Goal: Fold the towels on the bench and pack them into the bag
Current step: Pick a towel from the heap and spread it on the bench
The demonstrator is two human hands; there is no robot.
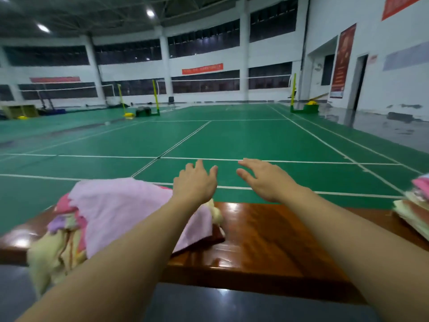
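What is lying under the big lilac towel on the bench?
Under the lilac towel lie crumpled towels: pink and pale yellow edges stick out at its left, on the wooden bench. How many lie beneath is hidden.

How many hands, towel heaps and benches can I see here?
Hands: 2, the left hand and the right hand, both held out with nothing in them.
Towel heaps: 2, a loose heap at the left of the bench and a folded stack at the right edge.
Benches: 1, the wooden bench.
Total: 5.
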